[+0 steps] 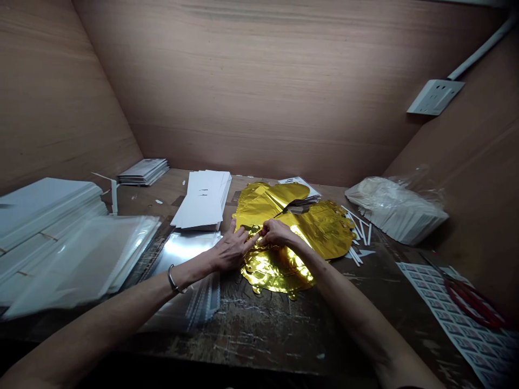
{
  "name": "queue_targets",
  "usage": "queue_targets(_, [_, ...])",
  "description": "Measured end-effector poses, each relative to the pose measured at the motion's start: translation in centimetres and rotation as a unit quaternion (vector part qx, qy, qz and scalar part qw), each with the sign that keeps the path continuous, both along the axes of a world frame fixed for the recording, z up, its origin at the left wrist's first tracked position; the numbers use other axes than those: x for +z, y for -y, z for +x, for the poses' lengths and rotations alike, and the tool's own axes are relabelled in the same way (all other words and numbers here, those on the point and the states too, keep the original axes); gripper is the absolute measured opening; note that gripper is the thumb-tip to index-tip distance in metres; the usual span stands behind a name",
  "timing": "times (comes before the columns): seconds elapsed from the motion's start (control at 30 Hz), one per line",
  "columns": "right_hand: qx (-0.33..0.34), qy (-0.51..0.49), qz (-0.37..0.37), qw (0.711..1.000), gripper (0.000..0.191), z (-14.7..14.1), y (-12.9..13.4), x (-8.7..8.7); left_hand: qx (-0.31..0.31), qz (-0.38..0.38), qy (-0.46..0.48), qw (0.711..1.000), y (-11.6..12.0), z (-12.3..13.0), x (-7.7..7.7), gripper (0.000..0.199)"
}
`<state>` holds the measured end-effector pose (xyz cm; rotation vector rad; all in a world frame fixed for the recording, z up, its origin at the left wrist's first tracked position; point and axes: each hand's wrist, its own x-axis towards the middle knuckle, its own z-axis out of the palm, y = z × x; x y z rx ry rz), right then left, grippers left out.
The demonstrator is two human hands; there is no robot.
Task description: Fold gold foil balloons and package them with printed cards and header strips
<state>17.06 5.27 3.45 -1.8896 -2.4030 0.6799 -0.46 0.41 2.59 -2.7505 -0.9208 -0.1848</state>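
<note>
Foil (253, 205), tab-edged and gold, spreads across the table (259, 335) under and beyond where I see the right hand (278, 232) pinching its middle and the left hand (232, 249) splayed on its left edge.

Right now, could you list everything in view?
Gold foil: count unclear, gold, centre
Card stack: one, white, left of foil
Clear sleeves: two piles, transparent, left
Banded stack: one, white, far left
Small stacks: two, whitish, at back
Sticks: several, white, right of foil
Bagged bundle: one, white, back right
Label sheet: one, pale, front right
Scissors: one pair, red-handled, front right
Socket: one, white, right wall
Table: one, dark brown, below
Walls: three, brown, around
Bracelet: one, silvery, left wrist
Left hand, right hand: one each, bare, on foil
</note>
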Motion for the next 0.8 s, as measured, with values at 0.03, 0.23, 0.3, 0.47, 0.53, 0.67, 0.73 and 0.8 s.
queue_targets(0.03, [0.004,0.005,-0.004,1.000,0.029,0.0,-0.1,0.1,-0.027,0.006,-0.007,1.000,0.0,0.0,0.3,0.044])
queue_targets(0.23, [0.019,0.014,-0.009,1.000,0.031,-0.1,-0.4,0.4,-0.195,-0.034,-0.066,0.978,-1.5,-0.1,1.5,0.049])
queue_targets(0.3, [0.015,0.008,-0.017,1.000,0.031,-0.1,-0.4,0.4,-0.220,-0.055,-0.082,0.971,-2.3,-0.2,1.6,0.054])
queue_targets(0.47, [0.010,0.004,-0.027,1.000,0.031,-0.1,-0.6,0.5,-0.266,-0.074,-0.104,0.955,-3.4,-0.6,2.0,0.059])
queue_targets(0.53, [0.011,-0.003,-0.026,1.000,0.032,0.0,-0.7,0.4,-0.281,-0.076,-0.107,0.951,-3.8,-0.7,2.0,0.055])
queue_targets(0.67, [0.016,-0.013,-0.031,0.999,0.029,0.2,-0.8,0.1,-0.302,-0.073,-0.089,0.946,-4.5,-1.2,1.3,0.042])
queue_targets(0.73, [0.019,-0.015,-0.041,0.999,0.029,0.3,-0.9,0.1,-0.310,-0.058,-0.073,0.946,-4.6,-1.3,0.8,0.038])
queue_targets(0.8, [0.033,-0.009,-0.033,0.999,0.029,0.6,-0.8,0.5,-0.293,-0.045,-0.059,0.953,-4.4,-1.3,0.5,0.036])
